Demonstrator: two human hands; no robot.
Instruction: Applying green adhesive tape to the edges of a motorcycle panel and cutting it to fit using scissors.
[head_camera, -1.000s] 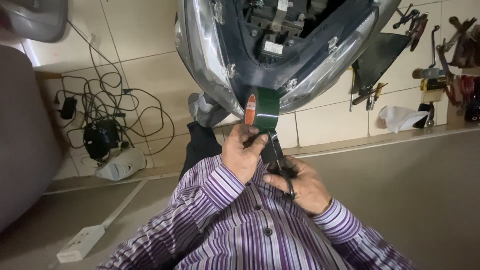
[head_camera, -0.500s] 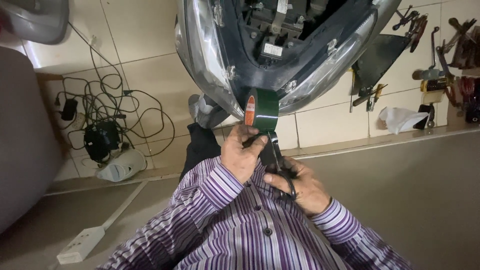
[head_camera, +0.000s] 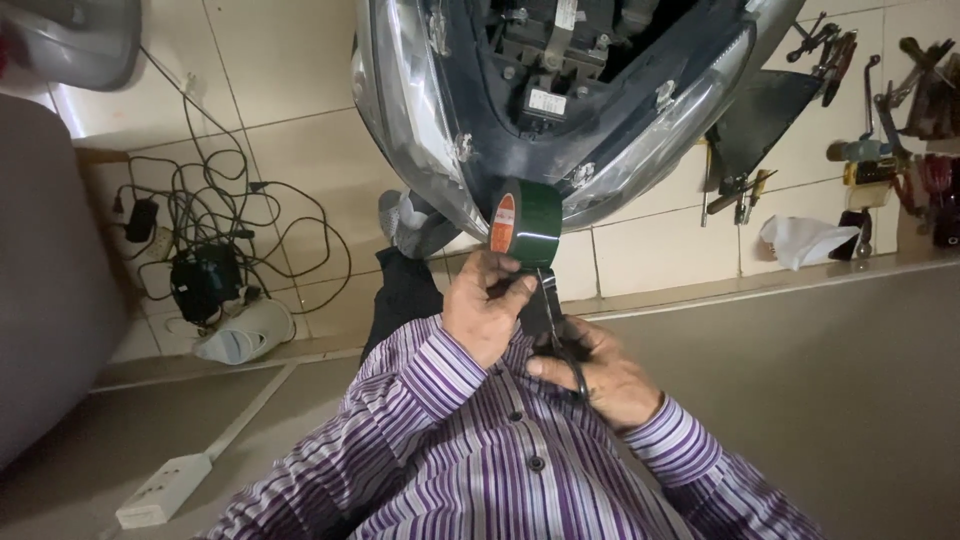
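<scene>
Here the left hand (head_camera: 487, 312) pinches a dark green tape roll (head_camera: 527, 222) with an orange core label, upright before the scooter's front panel (head_camera: 560, 120); the right hand (head_camera: 600, 375) grips black scissors (head_camera: 560, 335) just beside it.

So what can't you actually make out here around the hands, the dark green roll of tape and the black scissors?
Head view, the only one:
- Black scissors: the blades are hidden between the two hands; only the handles show.
- Left hand: its fingertips are tucked behind the dark green roll of tape.
- Right hand: whether it is squeezing the handles cannot be told.
- Pile of hand tools: cut off by the right edge and too small to name.
</scene>
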